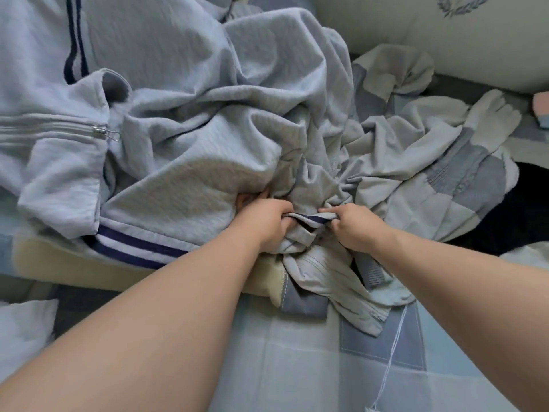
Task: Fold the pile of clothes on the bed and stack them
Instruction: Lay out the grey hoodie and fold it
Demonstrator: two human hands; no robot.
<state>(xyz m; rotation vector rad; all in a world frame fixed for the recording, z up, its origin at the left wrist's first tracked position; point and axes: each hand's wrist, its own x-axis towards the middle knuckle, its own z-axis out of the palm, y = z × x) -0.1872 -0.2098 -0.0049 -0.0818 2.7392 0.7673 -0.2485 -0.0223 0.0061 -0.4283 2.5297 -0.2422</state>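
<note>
A home bedroom is showing here: a rumpled heap of pale grey-blue clothes (190,93) is lying on a blue-and-grey checked bedsheet (300,361), beside a cream embroidered pillow (421,46).

The fingertips of the left hand (269,226) and right hand (355,228) are hidden in folds of the crumpled pale grey textured zip-up jacket (178,93), itself cut off beyond them at top and left, and a small pink object (542,106) far right of the fingers is cropped.

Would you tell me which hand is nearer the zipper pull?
Left. The left hand is down-right of the zipper pull; the right hand lies farther right. Both grip the striped hem.
</note>
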